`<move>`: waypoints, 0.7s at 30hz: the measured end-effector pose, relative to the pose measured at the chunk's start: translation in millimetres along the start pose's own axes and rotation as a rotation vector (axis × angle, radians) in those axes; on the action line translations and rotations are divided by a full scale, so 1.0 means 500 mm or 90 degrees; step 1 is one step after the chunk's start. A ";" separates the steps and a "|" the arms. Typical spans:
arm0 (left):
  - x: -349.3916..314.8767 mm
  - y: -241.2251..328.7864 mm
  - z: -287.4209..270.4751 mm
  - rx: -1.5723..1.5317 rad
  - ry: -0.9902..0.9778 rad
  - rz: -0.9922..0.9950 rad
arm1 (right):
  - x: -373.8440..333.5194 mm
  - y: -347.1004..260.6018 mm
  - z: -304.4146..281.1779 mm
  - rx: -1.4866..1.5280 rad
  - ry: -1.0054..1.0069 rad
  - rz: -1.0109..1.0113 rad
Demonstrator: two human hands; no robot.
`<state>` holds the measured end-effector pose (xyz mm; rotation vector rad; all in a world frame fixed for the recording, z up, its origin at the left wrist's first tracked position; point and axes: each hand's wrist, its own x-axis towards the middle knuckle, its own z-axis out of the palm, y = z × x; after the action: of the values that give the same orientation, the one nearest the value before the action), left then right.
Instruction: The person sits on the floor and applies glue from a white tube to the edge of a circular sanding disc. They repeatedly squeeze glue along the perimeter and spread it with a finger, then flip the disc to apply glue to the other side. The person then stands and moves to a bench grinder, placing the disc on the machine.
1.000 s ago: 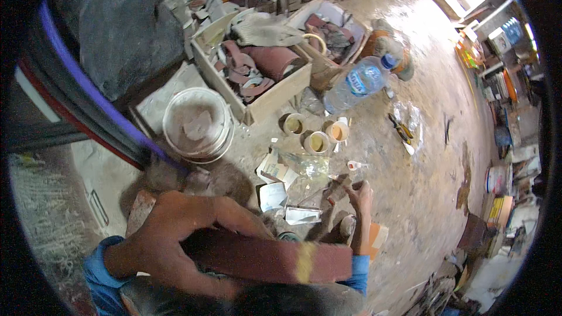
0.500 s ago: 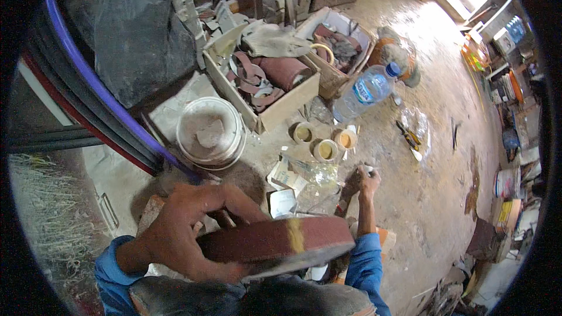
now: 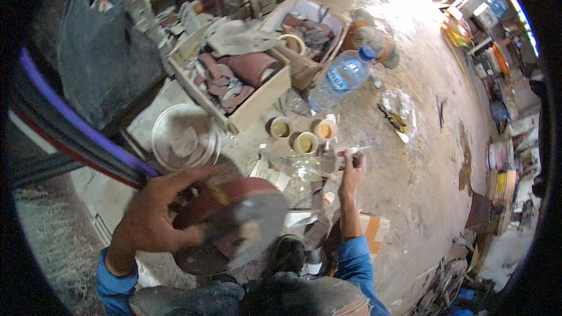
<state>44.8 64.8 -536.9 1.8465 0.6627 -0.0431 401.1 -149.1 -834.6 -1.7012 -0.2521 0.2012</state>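
Wheel (image 3: 252, 213): dark red rim (image 3: 213, 199), grey face (image 3: 260, 216); sleeves (image 3: 356, 266): plain blue; bottle (image 3: 342, 79): clear, with blue cap (image 3: 366, 53) and blue-and-white label (image 3: 338, 80); pliers (image 3: 394, 118): black and yellow; hose (image 3: 58, 102): violet; bag (image 3: 105, 64): dark grey; glove (image 3: 240, 37): off-white; abrasive roll (image 3: 252, 67): reddish brown; carton (image 3: 381, 229): tan, crossed by an orange stripe (image 3: 372, 234); floor (image 3: 421, 199): grey-brown with dark stains (image 3: 465, 169).

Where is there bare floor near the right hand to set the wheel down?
The floor right of the right hand is open, bordered by the pliers above, a dark stain rightward and orange-striped cardboard below-left. Crowded up and left: three cups, the bottle, bucket and wooden box.
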 end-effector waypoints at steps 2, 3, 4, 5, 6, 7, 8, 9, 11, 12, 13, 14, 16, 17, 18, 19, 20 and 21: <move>0.027 -0.022 -0.013 0.051 -0.002 0.030 | -0.005 -0.007 0.031 0.010 -0.037 -0.022; 0.029 -0.032 -0.014 0.039 0.003 0.032 | -0.007 -0.009 0.050 -0.022 -0.065 -0.070; 0.025 -0.039 -0.018 0.013 0.010 -0.021 | -0.005 -0.011 0.068 -0.106 -0.065 -0.120; 0.021 -0.047 -0.020 -0.010 0.021 -0.070 | -0.001 -0.012 0.086 -0.108 -0.092 -0.090; 0.017 -0.055 -0.021 -0.019 0.037 -0.071 | 0.001 -0.013 0.104 -0.146 -0.104 -0.062; 0.017 -0.064 -0.021 -0.002 0.026 -0.060 | 0.005 -0.013 0.119 -0.190 -0.115 -0.071; 0.019 -0.071 -0.023 0.015 0.014 -0.051 | 0.004 -0.013 0.128 -0.212 -0.143 -0.058; 0.024 -0.077 -0.023 0.028 0.004 -0.036 | 0.003 -0.014 0.136 -0.249 -0.168 -0.048; 0.040 -0.086 -0.020 0.020 -0.008 -0.026 | -0.001 -0.014 0.145 -0.318 -0.203 -0.064; 0.049 -0.088 -0.018 -0.005 -0.018 -0.007 | -0.004 -0.015 0.146 -0.351 -0.213 -0.089; 0.060 -0.090 -0.017 -0.032 -0.028 0.011 | -0.008 -0.015 0.149 -0.402 -0.223 -0.111; 0.069 -0.091 -0.013 0.001 -0.022 -0.028 | -0.008 -0.017 0.148 -0.444 -0.257 -0.124; 0.085 -0.095 -0.013 -0.032 -0.058 -0.045 | -0.008 -0.019 0.150 -0.439 -0.283 -0.158; 0.092 -0.099 -0.014 -0.043 -0.074 -0.048 | -0.007 -0.021 0.153 -0.455 -0.283 -0.205; 0.102 -0.105 -0.013 -0.044 -0.095 -0.030 | -0.004 -0.023 0.155 -0.463 -0.295 -0.178; 0.115 -0.115 -0.016 -0.071 -0.144 -0.033 | -0.001 -0.025 0.158 -0.477 -0.300 -0.183; 0.130 -0.126 -0.020 -0.088 -0.198 -0.028 | 0.002 -0.027 0.162 -0.501 -0.304 -0.197; 0.145 -0.137 -0.025 -0.106 -0.252 -0.024 | 0.003 -0.029 0.166 -0.494 -0.316 -0.180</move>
<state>70.9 121.1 -615.5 1.6034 0.4090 -0.3579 378.9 -67.9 -832.2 -2.3289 -1.0387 0.3422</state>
